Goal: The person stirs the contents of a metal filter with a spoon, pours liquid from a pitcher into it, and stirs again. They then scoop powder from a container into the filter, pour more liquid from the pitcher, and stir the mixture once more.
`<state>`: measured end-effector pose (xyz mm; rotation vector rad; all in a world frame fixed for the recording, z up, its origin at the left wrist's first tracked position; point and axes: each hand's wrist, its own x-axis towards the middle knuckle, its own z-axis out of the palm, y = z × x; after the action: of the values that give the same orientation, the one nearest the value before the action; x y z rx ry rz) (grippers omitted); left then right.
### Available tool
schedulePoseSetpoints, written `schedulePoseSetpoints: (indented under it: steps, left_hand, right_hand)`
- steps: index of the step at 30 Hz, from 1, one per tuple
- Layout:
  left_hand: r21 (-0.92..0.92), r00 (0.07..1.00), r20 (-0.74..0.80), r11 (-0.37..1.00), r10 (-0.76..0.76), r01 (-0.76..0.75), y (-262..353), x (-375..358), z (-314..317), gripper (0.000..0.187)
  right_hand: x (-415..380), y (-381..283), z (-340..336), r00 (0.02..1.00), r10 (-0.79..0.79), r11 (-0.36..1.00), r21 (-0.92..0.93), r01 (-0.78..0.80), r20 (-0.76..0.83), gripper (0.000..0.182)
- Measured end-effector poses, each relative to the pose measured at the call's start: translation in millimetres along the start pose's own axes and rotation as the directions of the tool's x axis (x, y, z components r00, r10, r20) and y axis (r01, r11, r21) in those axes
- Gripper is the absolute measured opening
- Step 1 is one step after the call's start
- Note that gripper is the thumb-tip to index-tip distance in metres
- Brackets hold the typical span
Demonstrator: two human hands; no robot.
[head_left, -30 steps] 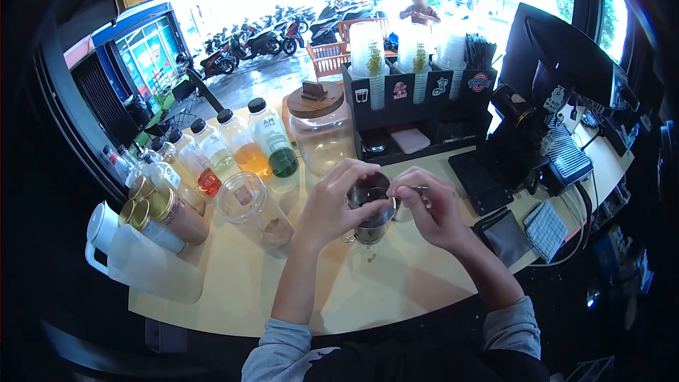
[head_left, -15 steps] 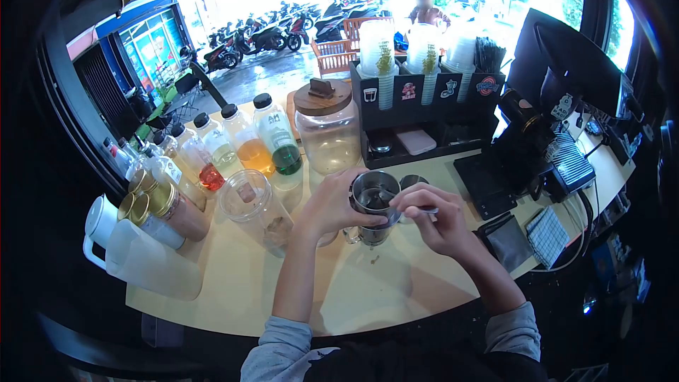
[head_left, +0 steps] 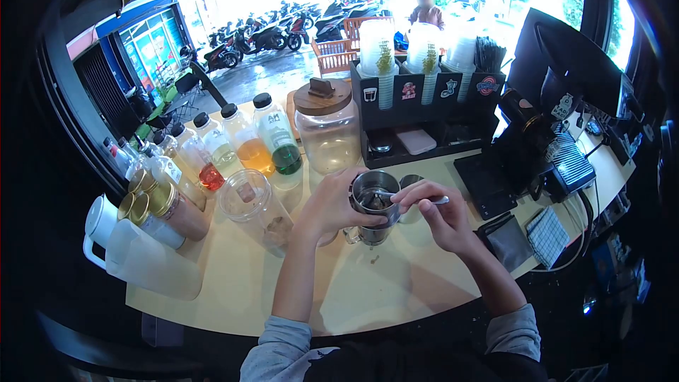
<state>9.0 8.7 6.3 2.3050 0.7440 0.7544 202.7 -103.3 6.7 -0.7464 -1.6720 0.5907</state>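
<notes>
My left hand (head_left: 335, 201) is wrapped around a metal cup (head_left: 364, 178), thumb across its near side. Below the cup shows a clear glass mug (head_left: 353, 236), its handle pointing left; the cup overlaps its top in this view. A metal spoon (head_left: 443, 200) is pinched in my right hand (head_left: 440, 218), lying across the rim with its bowl end inside the cup. The cup's inside looks dark, with something brownish at the spoon's tip. Behind my right fingers stands another small vessel (head_left: 411, 181), partly hidden. Left of my forearm is a clear plastic jar (head_left: 249, 201) with brownish contents low down.
A wooden-lidded glass jar (head_left: 327, 134) stands beyond my hands, beside a black organizer (head_left: 424, 110) of plastic cups. Syrup bottles (head_left: 256, 155), gold-lidded jars (head_left: 163, 201) and a white pitcher (head_left: 152, 262) line the left. Rightward are a black machine (head_left: 520, 148) and a checked cloth (head_left: 549, 235).
My right hand has shifted slightly, and the spoon now lies flatter across the cup's rim, its handle pointing right. The left hand and cup stay in place.
</notes>
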Motion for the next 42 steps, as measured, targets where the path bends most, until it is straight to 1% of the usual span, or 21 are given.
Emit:
schedulePoseSetpoints:
  steps: [1, 3, 5, 7, 8, 9, 10, 11, 13, 16, 18, 22, 24, 25, 27, 30, 33, 37, 39, 40, 42]
  left_hand:
    - [0.008, 1.0, -0.005, 1.0, -0.004, 0.004, -0.4, 0.1, 0.3, 0.081]
    - [-0.015, 1.0, -0.022, 1.0, 0.01, -0.011, 0.1, -0.4, 0.1, 0.081]
    - [-0.036, 0.999, -0.041, 0.999, 0.027, -0.028, 1.5, -0.6, -0.2, 0.081]
    - [0.078, 0.994, -0.071, 0.994, 0.08, -0.074, 2.7, -1.6, -1.0, 0.08]
    - [0.078, 0.994, -0.072, 0.994, 0.078, -0.072, 1.4, -1.5, -0.4, 0.08]
    - [0.085, 0.989, -0.103, 0.991, 0.11, -0.101, -1.0, -0.8, 0.8, 0.08]
    - [0.092, 0.981, -0.132, 0.987, 0.143, -0.132, -2.3, -0.5, 2.0, 0.08]
    - [0.091, 0.981, -0.13, 0.987, 0.143, -0.132, -1.9, -0.7, 2.5, 0.08]
    - [0.186, 0.968, -0.146, 0.967, 0.202, -0.174, -0.6, -0.4, 1.2, 0.081]
    - [0.186, 0.957, -0.174, 0.962, 0.234, -0.201, 0.2, -0.3, 0.5, 0.081]
    - [0.199, 0.954, -0.168, 0.956, 0.248, -0.214, -0.2, -0.4, 1.2, 0.081]
    - [0.257, 0.936, -0.176, 0.932, 0.305, -0.255, 1.3, -0.9, -0.8, 0.081]
    - [0.261, 0.932, -0.166, 0.926, 0.321, -0.272, 3.8, -1.4, -2.3, 0.081]
    - [0.268, 0.928, -0.158, 0.919, 0.338, -0.289, 4.3, -1.6, -3.1, 0.081]
    - [0.266, 0.931, -0.154, 0.921, 0.331, -0.284, 3.9, -2.3, -3.0, 0.081]
    - [0.28, 0.93, -0.151, 0.917, 0.334, -0.283, 8.1, -3.2, -2.1, 0.081]
    - [0.31, 0.93, -0.144, 0.908, 0.339, -0.283, 9.0, -4.3, -2.0, 0.081]
    - [0.34, 0.93, -0.143, 0.9, 0.337, -0.274, 9.7, -4.9, -3.0, 0.08]
    - [0.349, 0.929, -0.141, 0.896, 0.341, -0.275, 10.2, -4.9, -2.8, 0.08]
    - [0.359, 0.929, -0.138, 0.892, 0.343, -0.276, 10.5, -4.7, -2.8, 0.08]
    - [0.355, 0.926, -0.142, 0.891, 0.351, -0.283, 10.9, -4.4, -1.9, 0.079]
  right_hand:
    - [0.1, -0.2, -0.4, 1.0, 0.0, 1.0, 0.0, 0.0, 0.0, 0.02]
    - [0.1, -0.4, -0.9, 0.995, 0.058, 0.998, -0.002, -0.059, -0.082, 0.023]
    - [-1.1, -0.2, -3.9, 0.997, 0.049, 0.998, 0.032, -0.048, -0.059, 0.023]
    - [0.3, -1.2, -5.1, 0.999, 0.037, 0.997, 0.067, -0.035, -0.031, 0.023]
    - [0.4, -3.8, -4.8, 0.998, 0.039, 0.995, 0.095, -0.035, -0.041, 0.023]
    - [-0.1, -5.1, -4.4, 0.998, 0.043, 0.992, 0.123, -0.037, -0.053, 0.022]
    - [-0.1, -4.9, -4.4, 0.997, 0.046, 0.992, 0.124, -0.039, -0.054, 0.022]
    - [1.0, -4.7, -4.7, 0.997, 0.04, 0.993, 0.116, -0.033, -0.064, 0.023]
    - [2.4, -4.6, -5.3, 0.997, 0.03, 0.994, 0.109, -0.022, -0.073, 0.023]
    - [2.1, -4.5, -5.4, 0.999, -0.007, 0.997, 0.071, 0.01, -0.042, 0.022]
    - [4.4, -2.1, -4.7, 0.996, 0.009, 0.996, 0.093, -0.001, -0.092, 0.02]
    - [3.5, -1.9, -5.8, 0.998, 0.039, 0.989, 0.142, -0.033, -0.044, 0.019]
    - [5.2, -1.7, -4.9, 0.992, 0.046, 0.992, 0.118, -0.032, -0.117, 0.019]
    - [5.8, -2.9, -6.4, 0.992, 0.047, 0.992, 0.118, -0.033, -0.117, 0.019]
    - [7.3, -7.0, -11.7, 0.991, 0.132, 0.984, 0.12, -0.129, -0.017, 0.02]
    - [11.4, -8.0, -16.7, 0.987, 0.148, 0.985, 0.096, -0.142, -0.056, 0.021]
    - [12.2, -8.6, -14.0, 0.985, 0.169, 0.981, 0.108, -0.163, -0.041, 0.022]
    - [14.6, -8.6, -24.0, 0.99, 0.137, 0.989, 0.068, -0.134, -0.038, 0.023]
    - [17.0, -10.6, -24.2, 0.992, 0.088, 0.996, 0.011, -0.087, -0.088, 0.024]
    - [17.6, -10.7, -25.3, 0.992, 0.087, 0.996, 0.01, -0.087, -0.089, 0.024]
    - [16.7, -10.5, -28.4, 0.992, 0.126, 0.992, -0.027, -0.126, -0.008, 0.024]
